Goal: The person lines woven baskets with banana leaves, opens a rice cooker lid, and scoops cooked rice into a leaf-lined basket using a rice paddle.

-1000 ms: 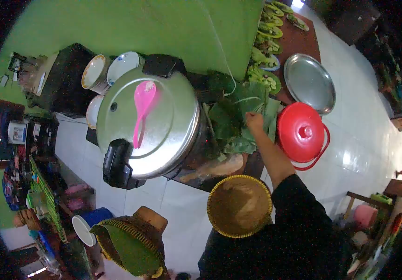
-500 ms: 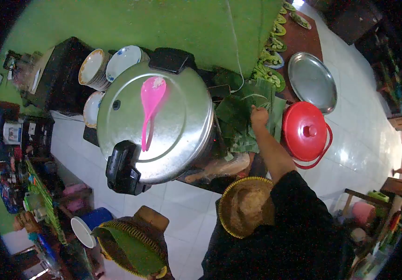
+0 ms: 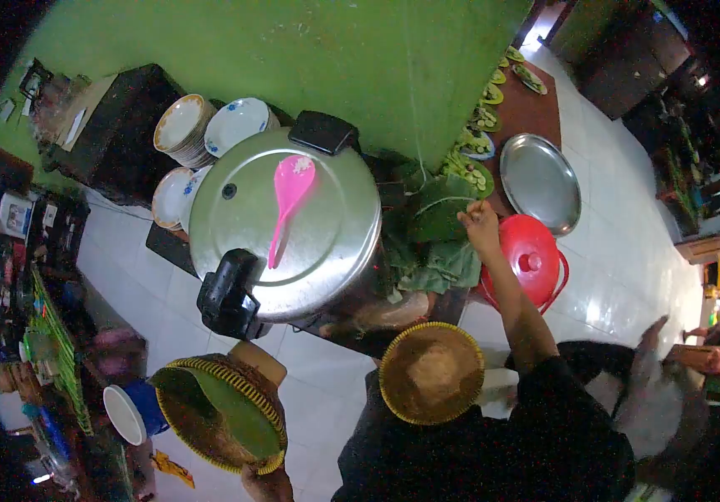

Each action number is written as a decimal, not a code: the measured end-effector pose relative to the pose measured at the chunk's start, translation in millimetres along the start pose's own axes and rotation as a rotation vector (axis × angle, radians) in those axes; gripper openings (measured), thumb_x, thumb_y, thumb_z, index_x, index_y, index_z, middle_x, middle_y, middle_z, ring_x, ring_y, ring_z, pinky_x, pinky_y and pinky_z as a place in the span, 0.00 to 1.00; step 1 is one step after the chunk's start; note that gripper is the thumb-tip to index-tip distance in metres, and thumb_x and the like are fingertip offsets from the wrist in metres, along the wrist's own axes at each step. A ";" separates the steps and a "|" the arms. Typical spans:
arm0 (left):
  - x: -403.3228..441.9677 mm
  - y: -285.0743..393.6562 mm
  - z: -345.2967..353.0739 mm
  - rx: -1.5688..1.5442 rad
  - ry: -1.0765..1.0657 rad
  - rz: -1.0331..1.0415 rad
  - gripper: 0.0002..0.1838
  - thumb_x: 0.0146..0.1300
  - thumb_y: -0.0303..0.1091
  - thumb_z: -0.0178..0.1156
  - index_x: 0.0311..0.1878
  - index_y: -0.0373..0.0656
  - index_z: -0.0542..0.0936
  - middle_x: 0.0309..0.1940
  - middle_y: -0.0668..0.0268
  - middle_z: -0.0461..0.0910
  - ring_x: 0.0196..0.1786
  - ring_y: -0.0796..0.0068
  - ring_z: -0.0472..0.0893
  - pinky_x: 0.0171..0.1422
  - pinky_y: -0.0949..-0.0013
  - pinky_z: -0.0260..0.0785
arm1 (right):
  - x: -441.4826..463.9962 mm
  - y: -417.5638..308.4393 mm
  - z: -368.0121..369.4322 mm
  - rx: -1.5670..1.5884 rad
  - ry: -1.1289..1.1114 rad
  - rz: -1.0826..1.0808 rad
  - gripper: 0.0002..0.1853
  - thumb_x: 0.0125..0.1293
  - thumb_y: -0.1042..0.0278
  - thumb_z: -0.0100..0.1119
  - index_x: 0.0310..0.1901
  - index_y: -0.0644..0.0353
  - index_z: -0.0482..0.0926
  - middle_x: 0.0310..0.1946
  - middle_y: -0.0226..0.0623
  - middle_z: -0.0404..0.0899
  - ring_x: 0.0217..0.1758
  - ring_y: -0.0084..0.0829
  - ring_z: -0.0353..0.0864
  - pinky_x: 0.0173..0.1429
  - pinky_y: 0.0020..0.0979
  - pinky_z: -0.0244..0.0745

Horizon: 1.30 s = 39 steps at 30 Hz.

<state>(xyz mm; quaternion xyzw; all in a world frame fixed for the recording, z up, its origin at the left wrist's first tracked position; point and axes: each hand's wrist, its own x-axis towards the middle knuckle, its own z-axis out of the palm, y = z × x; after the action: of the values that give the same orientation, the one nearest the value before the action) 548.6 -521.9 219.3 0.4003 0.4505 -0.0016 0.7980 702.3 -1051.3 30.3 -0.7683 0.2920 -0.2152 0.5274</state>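
My left hand [image 3: 265,484] grips the lower rim of a woven basket [image 3: 275,414], tilted on its side with a piece of green leaf [image 3: 239,414] inside. My right hand [image 3: 479,221] reaches forward with its fingers closed at the right edge of a pile of banana leaves [image 3: 439,266]. A second woven basket [image 3: 431,372] with a yellow rim sits in front of my dark shirt; what supports it is hidden. Left of the leaves stands a large metal pot [image 3: 339,251] with black handles. On its lid lies a pink rice paddle [image 3: 293,188] with some rice on it.
A red lidded pot [image 3: 527,261] stands right of my hand, with an oval metal tray [image 3: 541,184] beyond. Plates of sliced vegetables [image 3: 479,176] line the wall. Stacked plates [image 3: 183,125] stand behind the pot. Blurred, a person [image 3: 657,410] appears at right.
My right hand has drawn back and lower, and the leaf edge beside it has shifted. The left basket has turned, showing more of its inside. A person has come into view at right.
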 end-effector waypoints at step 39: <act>-14.1 33.7 58.2 0.556 -0.562 0.088 0.23 0.55 0.31 0.45 0.55 0.39 0.60 0.46 0.58 0.71 0.40 0.64 0.77 0.36 0.60 0.75 | -133.5 -529.7 -72.0 -0.463 -1.016 -0.926 0.18 0.47 0.78 0.54 0.44 0.61 0.76 0.34 0.40 0.78 0.35 0.31 0.78 0.41 0.26 0.71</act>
<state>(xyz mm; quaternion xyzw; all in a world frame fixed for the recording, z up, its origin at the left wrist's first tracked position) 594.2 -541.4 266.9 0.6042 0.1793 -0.1988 0.7506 675.4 -865.7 548.4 -0.9102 -0.3064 0.0342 0.2765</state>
